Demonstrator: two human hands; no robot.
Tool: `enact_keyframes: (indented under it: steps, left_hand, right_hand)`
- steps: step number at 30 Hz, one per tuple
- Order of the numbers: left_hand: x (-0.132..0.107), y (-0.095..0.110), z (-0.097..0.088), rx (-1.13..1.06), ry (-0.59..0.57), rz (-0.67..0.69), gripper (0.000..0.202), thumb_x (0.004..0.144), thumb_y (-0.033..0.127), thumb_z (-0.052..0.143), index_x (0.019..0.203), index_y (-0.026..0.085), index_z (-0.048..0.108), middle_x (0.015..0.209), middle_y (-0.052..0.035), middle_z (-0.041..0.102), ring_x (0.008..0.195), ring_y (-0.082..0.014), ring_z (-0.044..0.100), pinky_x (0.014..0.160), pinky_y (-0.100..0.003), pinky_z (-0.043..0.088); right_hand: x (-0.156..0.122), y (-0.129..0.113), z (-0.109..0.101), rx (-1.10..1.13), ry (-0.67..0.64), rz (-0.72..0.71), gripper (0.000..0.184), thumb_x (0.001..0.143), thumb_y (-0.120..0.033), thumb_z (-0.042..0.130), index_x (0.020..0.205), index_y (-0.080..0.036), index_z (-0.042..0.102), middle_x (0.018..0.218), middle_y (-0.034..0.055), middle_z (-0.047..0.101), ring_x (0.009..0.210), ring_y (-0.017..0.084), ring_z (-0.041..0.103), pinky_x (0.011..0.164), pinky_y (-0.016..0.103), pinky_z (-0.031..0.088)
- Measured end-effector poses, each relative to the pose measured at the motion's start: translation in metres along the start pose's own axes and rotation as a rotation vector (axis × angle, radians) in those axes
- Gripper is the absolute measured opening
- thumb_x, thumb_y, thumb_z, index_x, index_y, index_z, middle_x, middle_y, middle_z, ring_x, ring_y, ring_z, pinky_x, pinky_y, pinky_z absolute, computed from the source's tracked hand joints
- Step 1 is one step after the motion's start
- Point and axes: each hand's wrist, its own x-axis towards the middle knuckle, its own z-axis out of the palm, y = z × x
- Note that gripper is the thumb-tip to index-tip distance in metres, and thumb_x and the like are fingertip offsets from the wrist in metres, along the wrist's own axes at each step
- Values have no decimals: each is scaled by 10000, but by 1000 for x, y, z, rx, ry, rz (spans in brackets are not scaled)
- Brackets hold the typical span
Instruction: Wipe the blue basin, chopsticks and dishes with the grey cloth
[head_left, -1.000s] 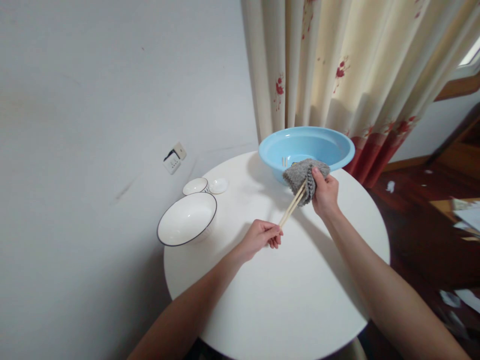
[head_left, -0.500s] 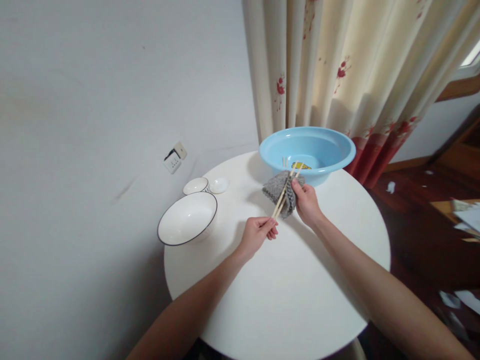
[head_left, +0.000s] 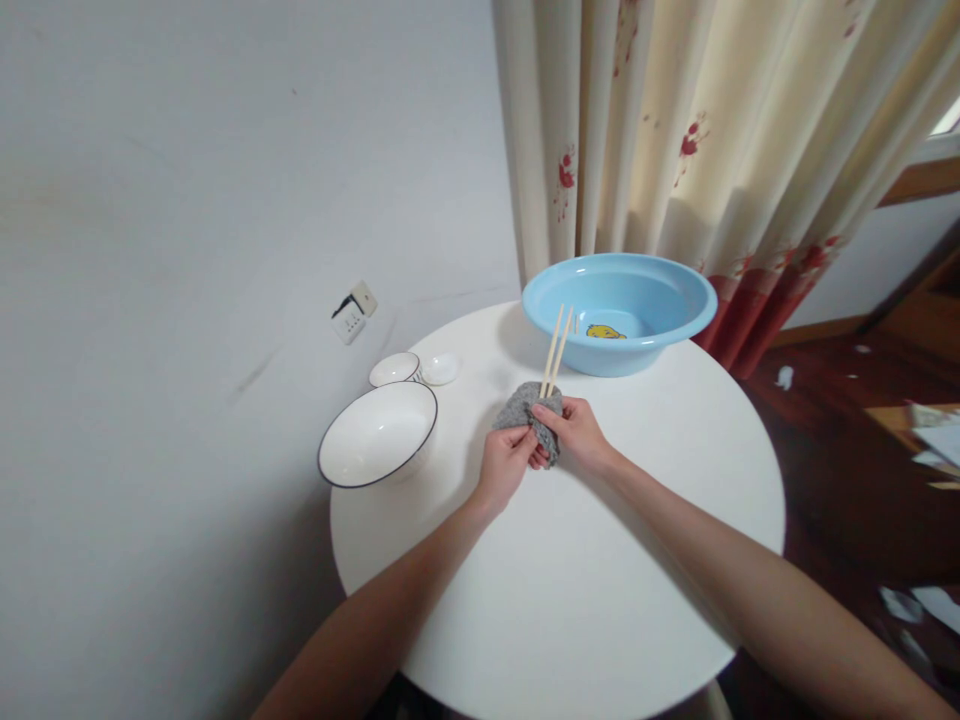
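Observation:
Two pale wooden chopsticks [head_left: 556,352] stick up out of a grey cloth [head_left: 517,408] above the white table. My right hand [head_left: 574,430] is closed around the cloth, with its thumb pressing the cloth against the sticks. Just to the left, my left hand [head_left: 510,460] is pinched at the lower end of the chopsticks, where cloth and fingers hide the tips. Behind the hands stands a light blue basin [head_left: 540,315] with a yellow duck picture on its bottom. What seems to be another chopstick end shows inside the basin.
On the round white table [head_left: 570,600], a large white bowl [head_left: 379,435] with a dark rim stands at the left. Behind it are a smaller bowl [head_left: 394,370] and a small white dish [head_left: 440,369]. A wall lies left, a curtain [head_left: 675,120] behind.
My right hand has slid the cloth down along the chopsticks toward my left hand. The sticks now stand more upright, with longer bare ends above the cloth.

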Motion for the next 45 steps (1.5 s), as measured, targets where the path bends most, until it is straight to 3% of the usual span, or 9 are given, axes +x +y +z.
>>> enact_keyframes:
  steps: [9, 17, 23, 29, 33, 41, 45]
  left_hand:
    - [-1, 6, -1, 20, -20, 23, 406, 820, 482, 655, 618, 130, 660, 568, -40, 642, 494, -115, 565, 498, -226, 444]
    - [-5, 6, -1, 24, -63, 12, 421, 814, 515, 672, 677, 117, 686, 588, -34, 639, 493, -96, 551, 500, -209, 433]
    - [-5, 1, 0, 11, -130, -44, 434, 780, 529, 701, 775, 96, 716, 609, -43, 650, 494, -103, 571, 493, -213, 441]
    - [-4, -3, 0, 32, -127, -29, 441, 778, 545, 696, 766, 105, 714, 609, -44, 655, 497, -106, 577, 491, -213, 443]
    - [-5, 0, -1, 43, -106, -7, 432, 795, 540, 680, 707, 117, 697, 602, -43, 652, 498, -104, 570, 497, -214, 438]
    - [-1, 1, -5, 79, -47, 42, 430, 843, 501, 629, 617, 136, 653, 564, -40, 640, 497, -112, 559, 510, -223, 442]
    - [2, -3, -6, 58, -32, 42, 377, 834, 455, 637, 624, 142, 637, 565, -33, 640, 495, -120, 573, 504, -230, 452]
  right_hand:
    - [1, -8, 1, -172, 188, 5, 465, 753, -593, 720, 594, -190, 551, 442, 2, 572, 367, 147, 503, 358, 268, 412]
    - [15, -12, -27, -329, 480, -124, 455, 700, -577, 753, 666, -131, 671, 593, -1, 613, 528, 117, 494, 498, 238, 398]
    - [21, -19, -45, -201, 616, -252, 428, 708, -546, 769, 707, -128, 679, 644, -9, 626, 596, 116, 507, 576, 238, 427]
    - [22, -12, -46, -165, 578, -229, 448, 726, -578, 746, 753, -135, 685, 664, -1, 640, 615, 131, 541, 609, 254, 458]
    - [20, -10, -37, -212, 512, -181, 455, 738, -579, 737, 719, -128, 673, 624, -5, 621, 573, 115, 508, 553, 235, 424]
    - [7, 0, -13, -316, 221, -53, 469, 769, -594, 701, 663, -151, 588, 546, 6, 596, 469, 117, 497, 443, 237, 395]
    - [4, 5, -8, -309, 178, -30, 464, 773, -601, 693, 663, -167, 570, 517, 2, 585, 434, 121, 498, 412, 239, 396]
